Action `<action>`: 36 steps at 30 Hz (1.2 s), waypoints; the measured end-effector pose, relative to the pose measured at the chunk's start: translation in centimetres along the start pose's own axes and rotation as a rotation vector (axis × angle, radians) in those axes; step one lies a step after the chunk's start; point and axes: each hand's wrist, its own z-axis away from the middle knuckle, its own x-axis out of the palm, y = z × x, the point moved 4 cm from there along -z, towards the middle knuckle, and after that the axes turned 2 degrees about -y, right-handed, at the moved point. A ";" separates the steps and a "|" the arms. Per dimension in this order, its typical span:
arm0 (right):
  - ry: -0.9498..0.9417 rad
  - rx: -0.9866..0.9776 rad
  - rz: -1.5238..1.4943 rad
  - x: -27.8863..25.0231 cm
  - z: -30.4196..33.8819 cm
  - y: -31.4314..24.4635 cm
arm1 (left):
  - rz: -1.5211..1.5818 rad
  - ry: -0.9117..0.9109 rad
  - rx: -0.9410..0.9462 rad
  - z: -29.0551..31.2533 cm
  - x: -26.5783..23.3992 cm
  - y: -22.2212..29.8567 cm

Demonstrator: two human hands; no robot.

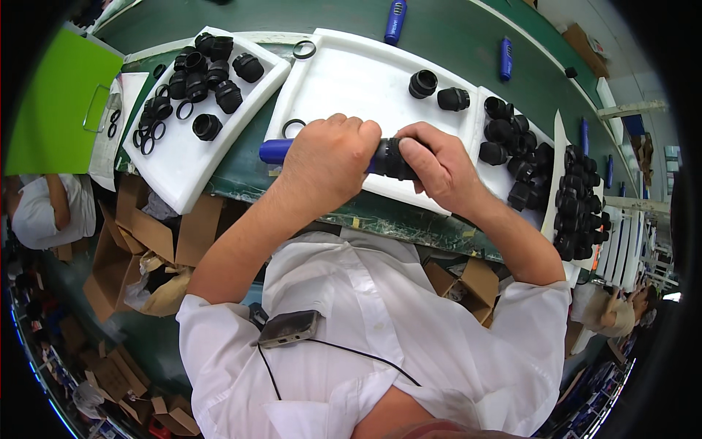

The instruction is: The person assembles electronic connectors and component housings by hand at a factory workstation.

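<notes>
My left hand (333,157) is closed around a blue tube (276,151), whose rounded end sticks out to the left. At the tube's right end is a black ribbed cylindrical part (387,158), gripped between the thumb and fingers of my right hand (439,162). The two pieces lie in one line, level above the front edge of a white foam tray (351,58); the joint is partly hidden by my left hand. In that tray stand two black ribbed parts (423,83) at the right, with a thin black ring (304,50) at the upper left.
A second foam tray (162,183) at the left holds several black parts and rings. More black parts (512,139) fill a tray at the right, beside a stacked group (578,208). Blue tubes (395,22) lie farther back. Open cardboard boxes (157,227) stand below the bench; other people sit at both sides.
</notes>
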 end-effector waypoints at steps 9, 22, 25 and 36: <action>0.003 0.159 -0.080 -0.3 -0.3 -0.4 | 0.007 0.024 -0.036 -0.1 0.4 -0.1; 0.351 -0.859 0.694 0.8 0.2 -1.6 | 0.092 -0.090 -0.050 -0.8 1.0 -0.7; 0.105 0.035 -0.043 0.1 -1.3 0.0 | 0.107 -0.084 -0.036 -0.7 1.8 -0.7; -0.088 0.336 -0.435 0.1 -2.7 1.4 | -0.154 0.068 0.087 -0.9 0.6 -0.9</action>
